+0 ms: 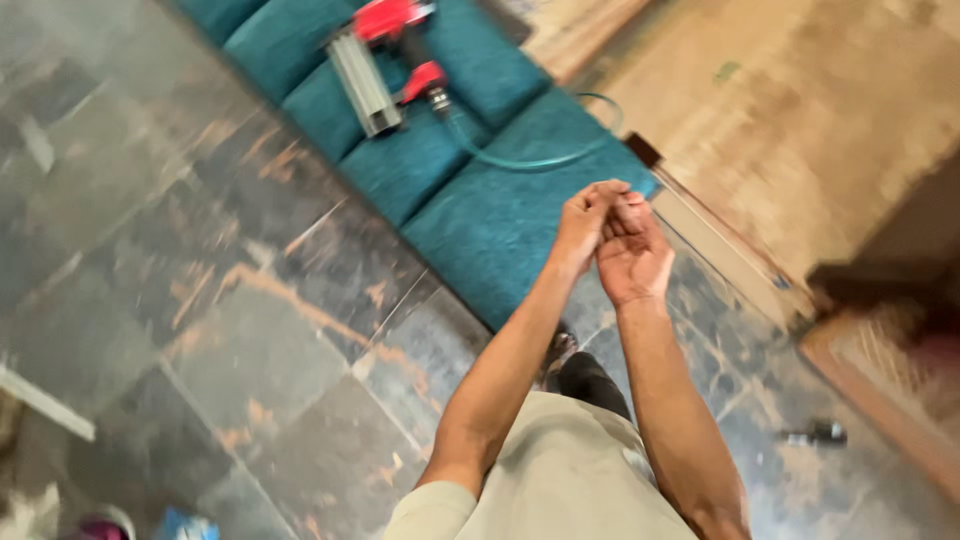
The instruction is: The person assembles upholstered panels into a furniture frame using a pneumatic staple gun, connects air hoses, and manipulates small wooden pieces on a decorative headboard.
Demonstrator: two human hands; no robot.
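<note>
My left hand [583, 226] and my right hand [631, 258] are raised together in front of me, fingertips touching. The left hand's fingers curl in against the right hand's fingers. The right palm faces me with its fingers bent upward. Nothing shows between them, though the view is blurred. Both hands hover over the near end of a long teal upholstered cushion [495, 215] lying on the floor. A red nail gun [385, 55] with a silver magazine rests on the far part of the cushion. A green hose [540, 160] runs from it.
Dark slate floor tiles [230, 300] spread to the left. A light wooden board [800, 120] lies right of the cushion, with a brown wooden frame [880, 390] at the right edge. A small dark object [818, 434] lies on the floor at lower right.
</note>
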